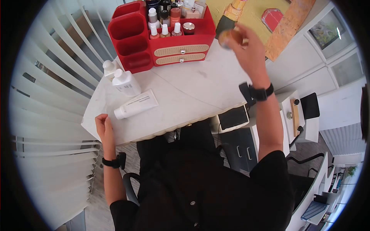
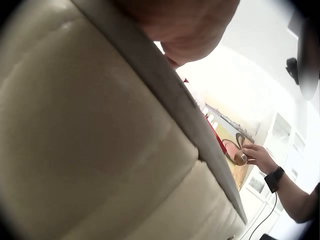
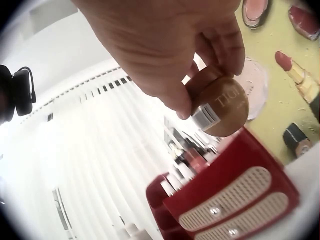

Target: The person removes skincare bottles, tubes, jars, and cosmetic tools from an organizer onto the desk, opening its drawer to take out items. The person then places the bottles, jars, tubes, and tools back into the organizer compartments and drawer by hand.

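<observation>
My right hand [image 1: 252, 52] is raised over the back right of the white table [image 1: 185, 86]. It grips a round brown cosmetic jar [image 3: 222, 107] with a barcode label, thumb on one side and fingers on the other. Just left of the jar stands a red cosmetics organizer [image 1: 210, 30] with two woven-front drawers [image 1: 181, 51]. At the table's front left edge rests my left hand [image 1: 104, 129], fingers loosely curled and holding nothing. A white tube [image 1: 137, 104] lies close to it, and two white pump bottles [image 1: 126, 82] are behind the tube.
Small bottles and jars [image 1: 165, 30] fill the organizer's right side; its left compartments show no contents. A yellow panel with makeup pictures [image 1: 260, 17] is behind the right hand. White vertical blinds [image 1: 58, 50] hang along the left. A white cabinet [image 1: 331, 46] stands at the right.
</observation>
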Tool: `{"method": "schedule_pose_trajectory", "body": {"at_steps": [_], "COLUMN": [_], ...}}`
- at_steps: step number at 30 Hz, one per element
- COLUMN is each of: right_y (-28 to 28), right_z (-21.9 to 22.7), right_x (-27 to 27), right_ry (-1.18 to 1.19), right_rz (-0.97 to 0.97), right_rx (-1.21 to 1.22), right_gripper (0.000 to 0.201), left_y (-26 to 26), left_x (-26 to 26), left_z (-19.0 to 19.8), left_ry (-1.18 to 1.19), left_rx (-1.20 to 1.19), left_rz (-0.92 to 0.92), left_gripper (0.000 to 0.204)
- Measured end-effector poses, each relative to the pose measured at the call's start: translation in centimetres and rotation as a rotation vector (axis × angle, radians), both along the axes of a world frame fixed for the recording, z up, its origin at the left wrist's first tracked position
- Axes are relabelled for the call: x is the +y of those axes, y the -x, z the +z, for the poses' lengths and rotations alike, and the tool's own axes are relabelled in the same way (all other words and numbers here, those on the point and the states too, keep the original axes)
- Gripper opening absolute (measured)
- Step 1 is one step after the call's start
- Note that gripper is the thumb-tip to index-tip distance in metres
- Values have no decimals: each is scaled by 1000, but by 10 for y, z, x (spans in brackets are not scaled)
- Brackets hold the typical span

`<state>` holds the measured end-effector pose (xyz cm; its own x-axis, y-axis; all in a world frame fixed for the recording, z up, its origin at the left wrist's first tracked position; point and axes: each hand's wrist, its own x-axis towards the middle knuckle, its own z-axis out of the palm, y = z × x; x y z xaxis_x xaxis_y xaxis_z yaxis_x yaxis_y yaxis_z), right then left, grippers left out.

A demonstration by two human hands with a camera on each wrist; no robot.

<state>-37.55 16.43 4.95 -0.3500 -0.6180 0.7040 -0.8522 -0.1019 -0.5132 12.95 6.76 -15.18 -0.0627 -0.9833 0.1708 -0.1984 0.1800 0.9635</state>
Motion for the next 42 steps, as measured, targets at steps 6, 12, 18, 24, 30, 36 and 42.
{"method": "schedule_pose_trajectory", "body": {"at_steps": [6,12,18,24,30,36,42], "right_y": [29,31,17,-12,-25,-23,6], "right_z": [-103,-120,-85,-12,-8,-6,-4], "right_x": [36,39,21,-64,-125,-111,-28], "right_ry": [-356,-445,-304,-127,-443,-273,-110], "right_rz": [-86,-104,-78,76,115,109,23], "right_rx": [191,89,259,290,231,197,20], "right_gripper": [49,47,44,37,37,41,47], "left_y": [8,3,4,4,5,5,5], "left_x": [6,5,7,6,7,8,9], "left_z": [0,-5,-2,-6,-4,-4,-4], "left_ry": [84,36,34,56,65,45,20], "left_rx": [-57,-12,0,35,52,63,53], "left_rz": [18,17,3,-11,2,-10,3], "left_gripper": [15,14,13,13,13,12,12]}}
